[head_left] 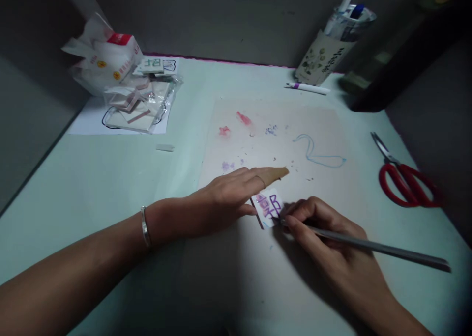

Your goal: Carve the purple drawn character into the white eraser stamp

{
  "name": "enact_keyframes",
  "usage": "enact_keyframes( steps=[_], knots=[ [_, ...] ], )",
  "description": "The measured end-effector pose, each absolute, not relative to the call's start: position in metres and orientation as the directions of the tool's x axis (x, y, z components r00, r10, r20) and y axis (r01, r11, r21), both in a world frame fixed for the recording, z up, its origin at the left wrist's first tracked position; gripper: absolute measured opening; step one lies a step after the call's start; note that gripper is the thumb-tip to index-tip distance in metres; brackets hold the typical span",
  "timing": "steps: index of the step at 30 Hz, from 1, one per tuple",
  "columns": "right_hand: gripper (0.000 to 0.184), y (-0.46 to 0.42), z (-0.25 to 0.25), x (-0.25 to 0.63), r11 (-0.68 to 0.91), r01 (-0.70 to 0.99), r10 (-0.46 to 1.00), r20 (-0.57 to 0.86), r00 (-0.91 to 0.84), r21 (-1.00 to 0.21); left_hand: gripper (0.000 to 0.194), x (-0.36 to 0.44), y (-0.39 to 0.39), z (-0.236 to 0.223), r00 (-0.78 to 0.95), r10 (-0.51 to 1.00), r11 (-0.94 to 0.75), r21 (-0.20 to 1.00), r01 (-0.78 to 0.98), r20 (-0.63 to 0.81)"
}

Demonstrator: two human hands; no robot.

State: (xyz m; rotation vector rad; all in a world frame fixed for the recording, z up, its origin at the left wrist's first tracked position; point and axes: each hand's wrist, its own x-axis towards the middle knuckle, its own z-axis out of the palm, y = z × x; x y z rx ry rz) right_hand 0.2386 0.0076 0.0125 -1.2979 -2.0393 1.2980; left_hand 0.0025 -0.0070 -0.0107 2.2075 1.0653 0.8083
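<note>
A small white square block (275, 198) with purple characters and a pinkish-purple stain lies on a pale sheet. My left hand (236, 191), a silver bangle at its wrist, steadies the block from the left, thumb at its left side and straight fingers along its far edge. In my right hand (324, 238), a slim grey metal carving knife (387, 247) is pinched like a pen. Its tip meets the block's lower right part, though the fingers partly hide the contact.
The pale sheet (228, 110) bears red and purple stains, crumbs and a blue line drawing. Red-handled scissors (400, 176) lie at right. A marker (309, 88) rests before a leaning pen cup (320, 56). Plastic-bagged blocks (136, 110) and a white bag (106, 56) stand back left.
</note>
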Motion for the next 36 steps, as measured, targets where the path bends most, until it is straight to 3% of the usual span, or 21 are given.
enact_keyframes(
  steps=[6, 19, 36],
  knots=[
    [0.025, 0.002, 0.017, 0.236, 0.092, 0.471, 0.887, -0.143, -0.440, -0.877, 0.071, 0.006, -0.008, -0.006, 0.543, 0.828, -0.486, 0.662, 0.570, 0.141],
    [0.023, 0.002, 0.016, 0.237, 0.171, 0.450, 0.866, -0.084, -0.493, -0.876, 0.062, 0.011, -0.010, -0.006, 0.494, 0.845, -0.498, 0.633, 0.593, 0.203],
    [0.019, -0.004, 0.008, 0.240, 0.208, 0.459, 0.855, -0.068, -0.514, -0.864, 0.071, 0.012, -0.012, -0.010, 0.477, 0.844, -0.513, 0.632, 0.581, 0.246]
  ],
)
